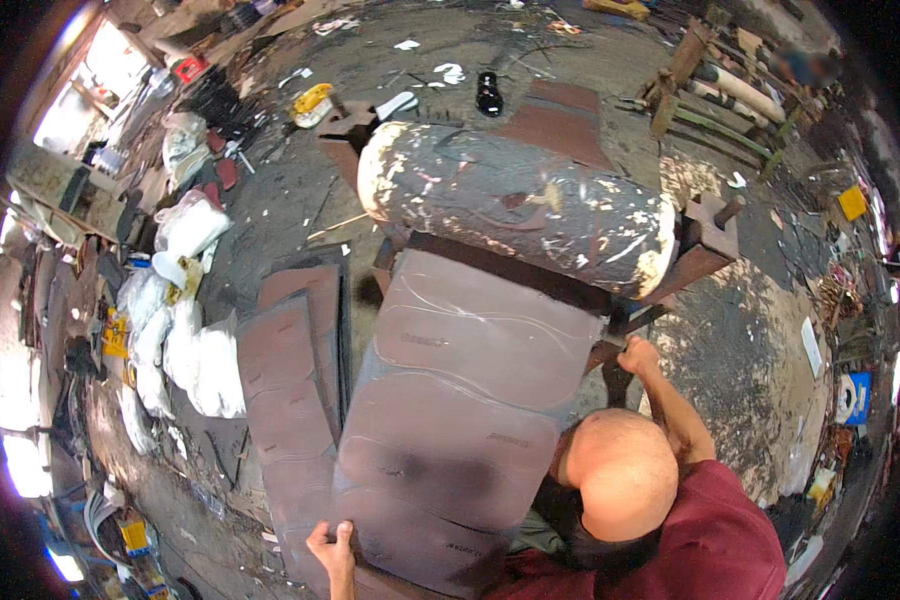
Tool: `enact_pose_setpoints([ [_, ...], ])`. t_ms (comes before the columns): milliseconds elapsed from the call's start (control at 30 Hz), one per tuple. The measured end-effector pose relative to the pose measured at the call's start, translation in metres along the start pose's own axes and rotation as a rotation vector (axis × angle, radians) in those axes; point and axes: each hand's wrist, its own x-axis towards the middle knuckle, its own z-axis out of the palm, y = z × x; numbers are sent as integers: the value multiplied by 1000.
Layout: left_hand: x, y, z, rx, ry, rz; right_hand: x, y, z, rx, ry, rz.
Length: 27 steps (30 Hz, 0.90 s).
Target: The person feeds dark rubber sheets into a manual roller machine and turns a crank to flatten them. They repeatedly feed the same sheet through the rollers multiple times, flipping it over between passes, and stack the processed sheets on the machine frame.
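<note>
Apparently one big brown sheet [460, 370] fills the middle. Its long axis runs away from the near edge, leaning slightly right at the far end. That end reaches the dark bar [510, 270] in front of a thick, paint-flecked drum [515, 200], which lies crosswise between metal supports.

Right side: co-worker [715, 535] in a maroon top, head bent beside the sheet. Left side: narrower brown sheets [285, 370], overlapping, lying much the same way; farther left, white plastic bags [190, 340].

Person's left hand [330, 548] is at the near left edge of the big sheet, most of which spreads rightward and away from the fingers. Thumb up, the other fingers curled; cannot tell whether they pinch the edge. Right hand not seen. Co-worker's hand [640, 356] is curled near the far right corner, contents unclear. So the left hand is nearest the close end, the co-worker's the far one.

Smallest: dark stamped marks [508, 440] among pale curved lines on the sheet. A blue box [854, 398] stands far right, print not copied.
</note>
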Motion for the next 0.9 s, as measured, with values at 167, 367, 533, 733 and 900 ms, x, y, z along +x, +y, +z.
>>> enact_pose_setpoints([
  [167,39,38,1,170,68,140,-162,-42,-144,-16,-698,-278],
  [367,72,134,65,273,-75,44,-171,22,-392,-64,-27,-252],
  [533,103,199,114,339,-81,148,16,48,-392,-416,1032,-447],
  [733,134,229,132,123,-450,97,143,-10,-209,-300,163,-123],
  [900,111,189,34,57,-772,-351,-48,0,-56,136,-359,-416],
])
